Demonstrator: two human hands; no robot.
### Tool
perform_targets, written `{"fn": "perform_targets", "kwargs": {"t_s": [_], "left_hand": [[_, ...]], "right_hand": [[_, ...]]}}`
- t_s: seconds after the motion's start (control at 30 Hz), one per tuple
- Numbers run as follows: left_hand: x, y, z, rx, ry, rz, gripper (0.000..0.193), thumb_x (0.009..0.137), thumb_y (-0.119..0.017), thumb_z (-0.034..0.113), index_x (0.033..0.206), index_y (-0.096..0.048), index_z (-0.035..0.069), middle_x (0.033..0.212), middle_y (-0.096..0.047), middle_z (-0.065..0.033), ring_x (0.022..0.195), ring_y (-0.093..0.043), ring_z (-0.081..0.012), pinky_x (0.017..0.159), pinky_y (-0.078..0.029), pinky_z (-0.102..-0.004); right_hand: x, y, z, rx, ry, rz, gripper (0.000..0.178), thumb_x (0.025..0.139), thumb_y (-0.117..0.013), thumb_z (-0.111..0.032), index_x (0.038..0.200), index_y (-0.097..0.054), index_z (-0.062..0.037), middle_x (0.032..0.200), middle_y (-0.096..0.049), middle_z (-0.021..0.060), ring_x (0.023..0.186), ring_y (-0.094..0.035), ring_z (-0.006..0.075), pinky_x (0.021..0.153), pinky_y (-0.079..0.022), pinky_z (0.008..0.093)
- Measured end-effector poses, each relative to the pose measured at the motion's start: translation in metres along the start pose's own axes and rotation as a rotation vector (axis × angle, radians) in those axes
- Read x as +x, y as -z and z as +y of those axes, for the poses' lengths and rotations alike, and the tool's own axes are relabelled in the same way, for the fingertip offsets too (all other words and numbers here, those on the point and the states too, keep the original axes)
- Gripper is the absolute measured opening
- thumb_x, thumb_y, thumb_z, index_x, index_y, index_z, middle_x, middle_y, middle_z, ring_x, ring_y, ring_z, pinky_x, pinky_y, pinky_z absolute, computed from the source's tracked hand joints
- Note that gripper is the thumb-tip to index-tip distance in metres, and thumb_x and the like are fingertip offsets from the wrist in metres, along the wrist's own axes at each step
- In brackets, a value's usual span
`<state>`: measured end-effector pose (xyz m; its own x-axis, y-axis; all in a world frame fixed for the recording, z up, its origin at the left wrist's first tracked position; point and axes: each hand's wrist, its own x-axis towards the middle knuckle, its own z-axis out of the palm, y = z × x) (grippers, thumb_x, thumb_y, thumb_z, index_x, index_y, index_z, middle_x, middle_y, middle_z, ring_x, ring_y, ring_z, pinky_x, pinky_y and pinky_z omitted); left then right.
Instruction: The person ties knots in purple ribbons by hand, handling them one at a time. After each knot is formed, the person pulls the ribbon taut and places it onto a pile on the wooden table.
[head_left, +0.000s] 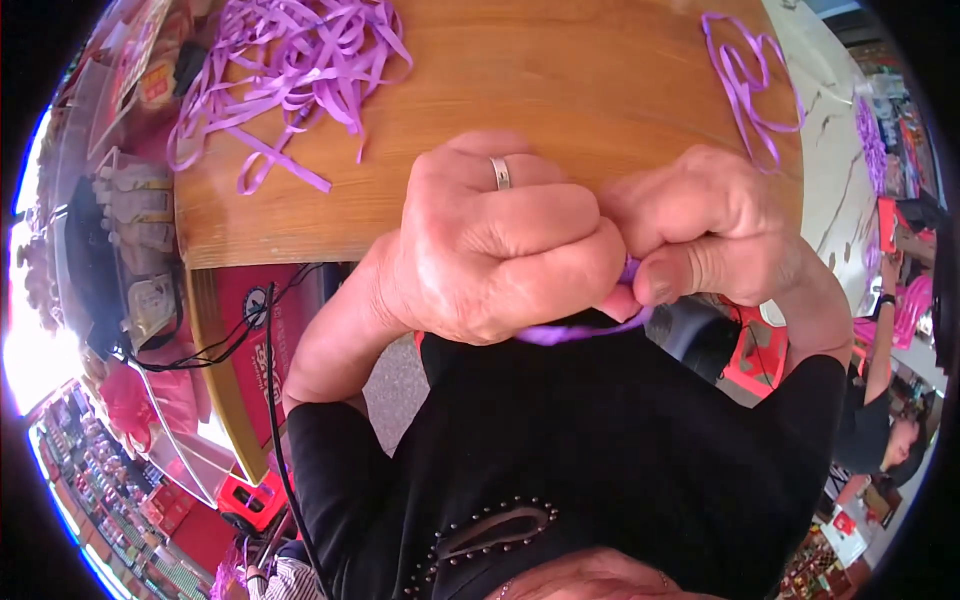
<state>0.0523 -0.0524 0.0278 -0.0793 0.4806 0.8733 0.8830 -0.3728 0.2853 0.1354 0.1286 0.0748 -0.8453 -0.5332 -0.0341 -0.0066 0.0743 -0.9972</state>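
We are at a brown wooden table (500,80), its grain showing and its near left edge pale and worn. To its right stands a white surface (835,120) with dark veins. Below the table, at left, we see a red panel (290,340), and nearer to us a patch of grey floor (400,390). A black cable (270,370) hangs along the left side. Packed goods (90,480) fill the room at near left; at near right is a person (880,440) in a dark top.

We count two hands of our own. The left hand (505,240), wearing one ring (500,173), is curled into a fist on the ribbon; the right hand (715,225) is clamped on it too, thumb against fingers. That one purple ribbon (575,334) runs between them, hanging in a curve just off the table's near edge, before our black top (600,440). At far left lies one heap (310,70) of purple ribbons, too tangled to count, and at far right one small looped bundle (745,90).
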Motion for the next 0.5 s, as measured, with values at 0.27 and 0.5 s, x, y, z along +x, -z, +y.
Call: {"fn": "perform_targets", "kwargs": {"t_s": [0.27,0.5], "left_hand": [[-0.001,0.003,0.004,-0.088,-0.080,-0.308,0.029,0.058,-0.076,0.027,0.075,-0.061,0.008,0.071,-0.049,-0.0007,0.052,-0.050,-0.0161,0.046,-0.038,-0.0298],[-0.008,-0.020,-0.013,0.021,0.222,-0.044,0.027,0.070,-0.074,0.027,0.079,-0.062,0.006,0.057,-0.051,-0.0030,0.044,-0.051,-0.0185,0.040,-0.037,-0.0287]], "right_hand": [[-0.017,-0.016,0.007,0.739,-0.505,-0.051,0.030,0.076,-0.071,-0.023,0.074,-0.065,0.0064,0.069,-0.064,0.0104,0.048,-0.054,0.0124,0.054,-0.045,0.0231],[-0.020,0.005,0.041,0.436,-0.083,0.177,0.051,0.085,-0.060,-0.046,0.092,-0.060,0.0047,0.086,-0.060,0.0096,0.075,-0.057,0.0125,0.063,-0.046,0.0241]]}}
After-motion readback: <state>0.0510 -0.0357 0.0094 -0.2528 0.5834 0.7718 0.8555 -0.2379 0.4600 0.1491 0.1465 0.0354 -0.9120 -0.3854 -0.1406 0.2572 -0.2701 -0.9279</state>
